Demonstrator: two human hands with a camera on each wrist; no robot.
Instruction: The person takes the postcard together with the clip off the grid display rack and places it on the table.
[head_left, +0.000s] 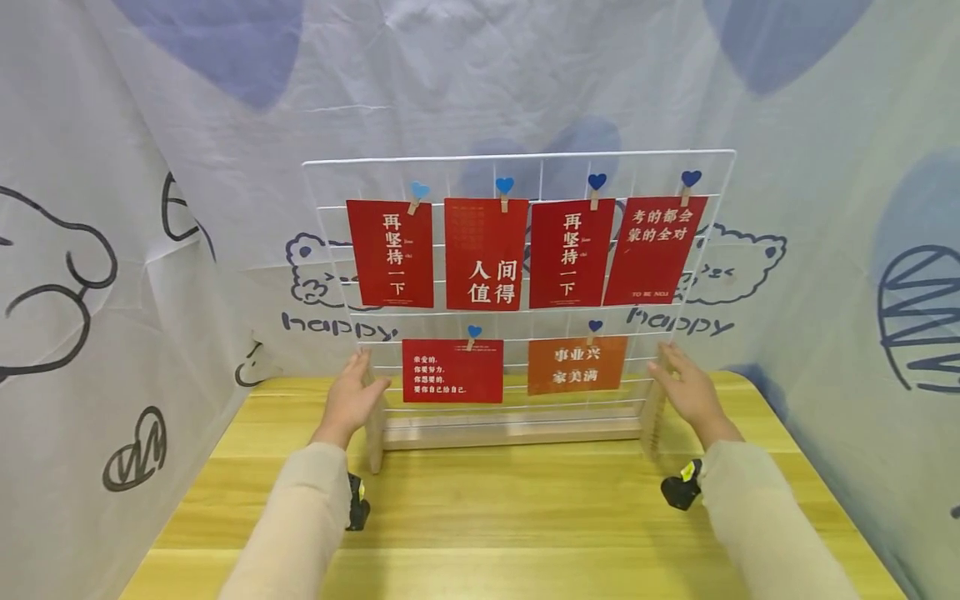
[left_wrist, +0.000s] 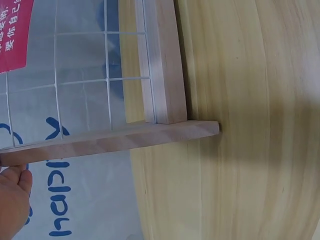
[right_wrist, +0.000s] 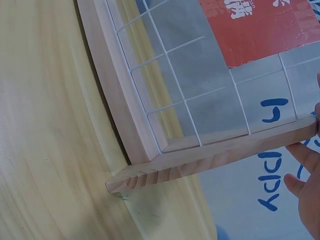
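A white wire grid rack point(head_left: 517, 156) in a wooden frame stands upright on the table. At its left side my left hand point(head_left: 348, 402) grips the upper part of the wooden side post point(head_left: 375, 437), thumb toward the grid. My right hand point(head_left: 688, 392) holds the opposite side post point(head_left: 651, 421) likewise. Both wrist views show fingers at the post ends, partly cut off by the frame edge. Several red cards point(head_left: 486, 237) hang in the upper row from heart-topped clothespins point(head_left: 504, 187). Below them hang a red card point(head_left: 453, 385) and an orange card point(head_left: 576, 365).
A wooden bar point(head_left: 510, 432) joins the posts at the bottom. The light wood table point(head_left: 510, 517) extends in front of the rack. Patterned cloth point(head_left: 450, 75) hangs close behind and on both sides. A black wrist device point(head_left: 681, 487) shows beside the right sleeve.
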